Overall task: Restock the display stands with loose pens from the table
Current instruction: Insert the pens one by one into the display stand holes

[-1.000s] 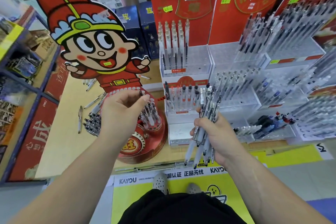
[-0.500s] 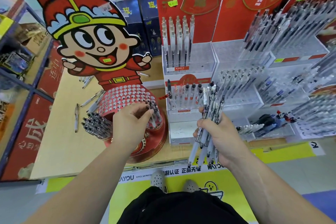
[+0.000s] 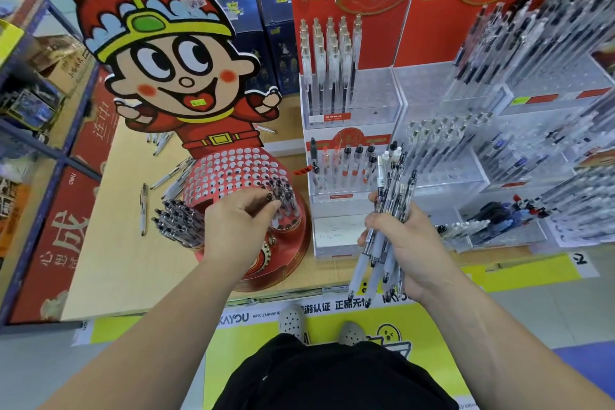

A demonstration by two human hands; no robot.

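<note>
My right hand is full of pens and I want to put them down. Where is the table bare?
The widest bare patch of table is front left, between the single loose pen, the round stand and the front edge. Behind that stand more loose pens lie scattered; to the right the clear stands leave only a thin front strip.

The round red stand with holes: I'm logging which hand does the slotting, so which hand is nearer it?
Left. The left hand is over the round red stand, pinching a pen at its holes; the right hand is off to its right, gripping a bundle of pens.
</note>
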